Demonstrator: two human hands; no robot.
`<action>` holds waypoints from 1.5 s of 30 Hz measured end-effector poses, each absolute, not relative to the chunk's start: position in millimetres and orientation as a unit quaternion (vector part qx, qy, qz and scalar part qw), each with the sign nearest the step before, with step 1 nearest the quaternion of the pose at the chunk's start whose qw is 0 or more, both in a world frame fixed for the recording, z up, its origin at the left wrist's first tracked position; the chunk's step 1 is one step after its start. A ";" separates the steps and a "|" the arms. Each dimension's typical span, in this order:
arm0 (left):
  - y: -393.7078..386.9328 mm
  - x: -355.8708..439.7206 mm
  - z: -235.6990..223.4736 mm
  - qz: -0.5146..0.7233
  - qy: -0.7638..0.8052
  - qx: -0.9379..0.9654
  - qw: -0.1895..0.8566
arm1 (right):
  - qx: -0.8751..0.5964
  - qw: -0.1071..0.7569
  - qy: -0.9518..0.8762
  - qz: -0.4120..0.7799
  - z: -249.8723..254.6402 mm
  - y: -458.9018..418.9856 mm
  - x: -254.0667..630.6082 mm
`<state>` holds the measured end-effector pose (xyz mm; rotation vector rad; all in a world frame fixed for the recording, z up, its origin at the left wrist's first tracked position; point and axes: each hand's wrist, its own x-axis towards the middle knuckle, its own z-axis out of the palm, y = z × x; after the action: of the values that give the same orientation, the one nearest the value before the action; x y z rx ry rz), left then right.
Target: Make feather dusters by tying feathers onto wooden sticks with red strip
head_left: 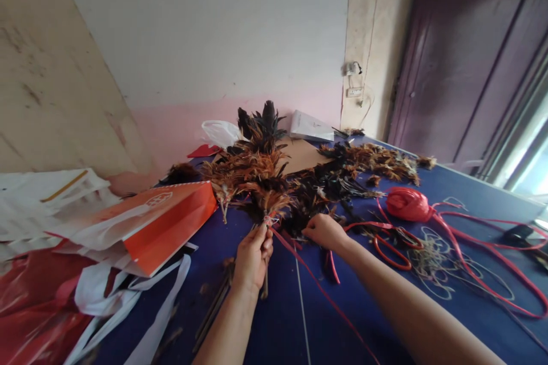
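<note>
My left hand (254,256) is closed around the thin stick of a feather duster (269,202), just below its brown and black feathers. White and pink binding shows at the top of the grip, and a long pink plastic strand (323,291) trails from there toward the front edge. To the right, my right hand (326,232) has its fingers pinched together by a pile of dark feathers (314,197). Whatever those fingertips hold is too small or hidden to make out. Orange-handled scissors (391,254) lie to the right of this hand.
Several feather clumps (385,161) spread across the blue table (278,336). At right are a ball of pink plastic twine (407,203) and tangled pale string (432,259). An orange paper bag (171,234) and red plastic (38,302) crowd the left. A white box (312,125) stands by the wall.
</note>
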<state>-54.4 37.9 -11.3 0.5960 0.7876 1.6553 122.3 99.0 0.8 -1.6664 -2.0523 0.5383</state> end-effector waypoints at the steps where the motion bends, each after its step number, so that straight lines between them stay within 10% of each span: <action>1: 37.4 -53.8 -10.6 0.705 0.337 0.256 0.569 | -0.615 0.216 -0.736 0.185 -0.4 99.3 116.8; 27: 32.2 -42.4 -7.7 0.677 0.330 0.257 0.605 | -0.323 0.518 -0.460 0.645 17.7 61.6 118.6; 45: 26.8 -31.6 -5.9 0.653 0.365 0.321 0.580 | -0.450 0.483 -0.686 0.307 7.6 56.0 92.6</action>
<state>-31.6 26.8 -5.9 0.7504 0.8527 1.5272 92.6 56.0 7.6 -1.0962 -1.6712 0.7486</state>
